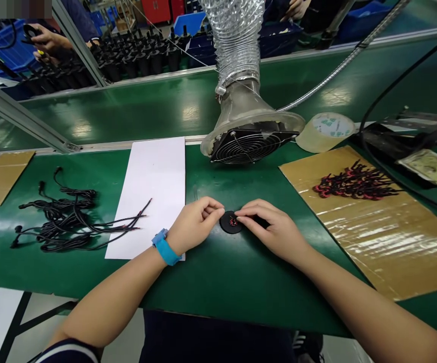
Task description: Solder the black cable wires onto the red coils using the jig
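A small black round disc (230,223) lies on the green table, with short red and orange wire ends at its middle. My left hand (198,224), with a blue wrist strap (165,248), is closed in a pinch at the disc's upper left edge. From the other side, my right hand (271,227) pinches with thumb and forefinger over the disc's right part, close to the wire ends. Whatever sits between either hand's fingertips is too small to make out. Left of my hands is a white sheet (154,176), crossed by the bare ends of black cables (67,217).
A fume hood with a fan grille (251,146) hangs just beyond my hands. Cardboard (403,252) at right carries a pile of short black-and-red wires (354,182). A tape roll (326,132) stands behind it. Across the conveyor (146,113) another person's hands (46,43) work near black parts.
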A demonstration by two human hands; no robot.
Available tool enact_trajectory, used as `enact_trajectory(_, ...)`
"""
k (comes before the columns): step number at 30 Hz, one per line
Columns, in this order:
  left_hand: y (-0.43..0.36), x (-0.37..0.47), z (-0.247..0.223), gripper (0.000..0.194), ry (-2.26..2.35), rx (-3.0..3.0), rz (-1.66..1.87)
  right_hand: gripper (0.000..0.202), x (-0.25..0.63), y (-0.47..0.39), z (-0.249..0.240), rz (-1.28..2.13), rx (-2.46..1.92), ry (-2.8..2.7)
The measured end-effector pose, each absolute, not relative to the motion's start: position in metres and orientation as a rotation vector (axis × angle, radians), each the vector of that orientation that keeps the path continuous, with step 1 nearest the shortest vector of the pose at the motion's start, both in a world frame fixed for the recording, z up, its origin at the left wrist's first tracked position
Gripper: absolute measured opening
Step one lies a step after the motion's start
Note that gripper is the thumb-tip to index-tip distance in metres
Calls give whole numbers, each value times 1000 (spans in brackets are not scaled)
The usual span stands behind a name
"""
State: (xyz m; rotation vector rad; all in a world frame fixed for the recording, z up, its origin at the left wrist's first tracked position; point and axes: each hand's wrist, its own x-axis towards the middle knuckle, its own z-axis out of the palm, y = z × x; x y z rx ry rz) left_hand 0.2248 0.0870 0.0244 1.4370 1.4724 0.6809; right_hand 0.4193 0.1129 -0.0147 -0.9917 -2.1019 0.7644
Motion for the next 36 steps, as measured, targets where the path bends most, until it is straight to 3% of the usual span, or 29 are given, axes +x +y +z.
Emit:
enact_trajectory(5, 82, 225, 24, 12, 1440, 1606, 649, 14, 423, 112, -15, 440, -916, -2218)
enact_trajectory(13, 78, 223, 21, 18, 1369, 1994, 627, 21, 427, 106, -8, 114, -795, -2355)
enact_trajectory(17, 78, 222, 20, 18, 1373, 2052, 616, 26, 427, 106, -8, 242, -844, -2254)
enact_trajectory(21, 79, 220, 17, 16, 1438, 2057, 545, 17, 426, 105, -11, 406, -969, -2239)
enact_trajectory(26, 80, 219, 14, 24, 1436, 2131, 406, 21, 419, 104, -17, 482, -1107, -2266)
enact_trajectory(32, 81, 218, 15, 28, 1392, 2134, 387, 9, 416, 112, -19, 586, -1025, -2312)
enact_trajectory(36, 82, 218, 15, 30, 1386, 2125, 390, 12, 419, 115, -17, 653, -1003, -2363)
